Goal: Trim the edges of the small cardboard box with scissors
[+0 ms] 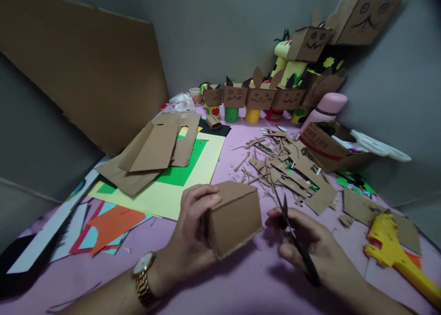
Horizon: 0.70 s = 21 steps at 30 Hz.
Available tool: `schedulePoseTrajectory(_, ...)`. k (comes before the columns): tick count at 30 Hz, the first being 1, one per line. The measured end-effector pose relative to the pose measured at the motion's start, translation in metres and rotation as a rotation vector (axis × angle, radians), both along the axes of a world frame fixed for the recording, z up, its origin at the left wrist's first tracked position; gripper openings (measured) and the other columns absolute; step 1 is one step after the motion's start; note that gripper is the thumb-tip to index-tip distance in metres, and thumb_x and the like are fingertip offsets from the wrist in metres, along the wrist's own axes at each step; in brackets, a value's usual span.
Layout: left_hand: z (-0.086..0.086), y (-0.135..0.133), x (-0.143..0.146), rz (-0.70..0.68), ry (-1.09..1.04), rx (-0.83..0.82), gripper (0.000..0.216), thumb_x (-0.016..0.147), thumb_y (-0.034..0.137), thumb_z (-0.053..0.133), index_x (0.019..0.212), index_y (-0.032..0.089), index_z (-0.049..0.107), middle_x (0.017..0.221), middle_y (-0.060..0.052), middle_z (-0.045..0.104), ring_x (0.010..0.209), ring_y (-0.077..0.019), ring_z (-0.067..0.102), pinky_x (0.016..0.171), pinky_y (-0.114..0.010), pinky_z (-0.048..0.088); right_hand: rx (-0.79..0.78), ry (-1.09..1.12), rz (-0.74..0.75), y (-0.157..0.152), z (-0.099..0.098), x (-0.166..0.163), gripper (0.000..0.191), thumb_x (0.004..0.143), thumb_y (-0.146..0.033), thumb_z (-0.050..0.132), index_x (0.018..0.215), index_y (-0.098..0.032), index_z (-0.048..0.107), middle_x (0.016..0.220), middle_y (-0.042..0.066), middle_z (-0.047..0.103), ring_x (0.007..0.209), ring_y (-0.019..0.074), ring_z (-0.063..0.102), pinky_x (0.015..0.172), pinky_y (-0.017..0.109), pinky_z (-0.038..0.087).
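My left hand is wrapped round a brown cardboard box that rests on the pink table, fingers over its top left edge. A gold watch sits on that wrist. My right hand is closed on black scissors, blades pointing up and away just right of the box. The scissor tips stand close to the box's right side, apart from it.
Cardboard scraps lie piled behind the scissors. Coloured paper sheets and flat cardboard pieces lie at left. A yellow glue gun is at right, an open carton behind it. Cardboard animal figures line the back wall.
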<state>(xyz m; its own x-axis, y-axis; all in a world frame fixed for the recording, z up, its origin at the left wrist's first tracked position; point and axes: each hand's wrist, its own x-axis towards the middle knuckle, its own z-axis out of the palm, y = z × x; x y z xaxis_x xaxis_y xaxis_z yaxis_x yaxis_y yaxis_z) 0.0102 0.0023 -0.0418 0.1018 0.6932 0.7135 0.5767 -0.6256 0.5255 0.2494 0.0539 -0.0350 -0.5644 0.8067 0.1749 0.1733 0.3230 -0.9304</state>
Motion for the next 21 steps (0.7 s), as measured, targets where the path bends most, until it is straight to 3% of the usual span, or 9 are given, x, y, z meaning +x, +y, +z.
schedulePoseTrajectory(3,0.002,-0.002,0.002,0.075,0.190,0.107,0.076,0.072,0.012,0.073,0.135,0.027,0.033,0.125,-0.012,0.041,0.116,-0.0282,0.041,0.098,-0.049,0.038,-0.415,0.109,0.022,-0.007,0.001,-0.017,0.053,0.079,-0.062,0.064,0.112,-0.022,0.053,0.080,0.003,0.061,0.064,0.0148,0.057,0.054,0.024,0.046)
schedulePoseTrajectory(7,0.005,-0.004,0.002,0.026,0.354,0.090,0.075,0.075,0.009,0.069,0.138,0.026,0.031,0.131,-0.013,0.039,0.124,-0.0301,0.036,0.106,-0.053,0.031,-0.639,0.277,-0.022,-0.009,0.001,-0.033,0.056,0.077,-0.058,0.068,0.114,-0.021,0.048,0.078,-0.001,0.058,0.055,0.0088,0.050,0.051,0.020,0.042)
schedulePoseTrajectory(10,0.006,-0.004,0.000,-0.102,0.406,0.045,0.056,0.084,0.019,0.062,0.136,0.019,0.039,0.138,-0.015,0.039,0.130,-0.0310,0.034,0.109,-0.050,0.030,-0.641,0.400,-0.124,-0.004,-0.003,-0.036,0.049,0.081,-0.053,0.067,0.113,-0.022,0.049,0.079,-0.004,0.053,0.052,0.0063,0.048,0.051,0.020,0.042)
schedulePoseTrajectory(13,0.007,-0.006,-0.001,-0.137,0.363,0.053,0.041,0.087,0.003,0.050,0.123,0.021,0.053,0.127,-0.009,0.052,0.121,-0.0216,0.046,0.103,-0.036,0.041,-0.622,0.451,-0.130,0.003,-0.007,-0.036,0.045,0.082,-0.052,0.067,0.113,-0.024,0.050,0.087,-0.002,0.054,0.058,0.0078,0.050,0.053,0.021,0.044)
schedulePoseTrajectory(15,0.006,-0.008,0.000,-0.070,0.272,0.015,0.045,0.084,-0.003,0.053,0.120,0.024,0.054,0.121,-0.006,0.053,0.114,-0.0174,0.050,0.095,-0.029,0.048,-0.610,0.479,-0.119,0.006,-0.009,-0.036,0.051,0.077,-0.052,0.071,0.114,-0.024,0.050,0.092,-0.001,0.056,0.069,0.0106,0.054,0.057,0.021,0.046)
schedulePoseTrajectory(17,0.003,-0.010,0.002,0.021,0.193,-0.060,0.052,0.081,0.003,0.061,0.125,0.028,0.050,0.123,-0.006,0.048,0.115,-0.0181,0.050,0.090,-0.029,0.052,-0.601,0.512,-0.100,0.007,-0.010,-0.037,0.062,0.066,-0.050,0.081,0.113,-0.024,0.050,0.098,0.000,0.057,0.079,0.0130,0.056,0.064,0.022,0.047)
schedulePoseTrajectory(19,-0.002,-0.010,0.004,0.098,0.118,-0.109,0.061,0.079,0.009,0.066,0.131,0.032,0.046,0.125,-0.006,0.045,0.117,-0.0200,0.049,0.090,-0.032,0.054,-0.598,0.527,-0.064,0.007,-0.008,-0.037,0.070,0.056,-0.042,0.089,0.110,-0.024,0.047,0.098,0.000,0.058,0.080,0.0139,0.057,0.065,0.023,0.047)
schedulePoseTrajectory(21,-0.005,-0.008,0.006,0.138,-0.026,-0.165,0.063,0.077,0.015,0.070,0.130,0.038,0.047,0.126,-0.005,0.046,0.118,-0.0221,0.049,0.091,-0.035,0.054,-0.587,0.514,-0.020,0.006,-0.005,-0.036,0.071,0.054,-0.034,0.090,0.108,-0.024,0.045,0.090,-0.001,0.059,0.072,0.0127,0.057,0.060,0.023,0.046)
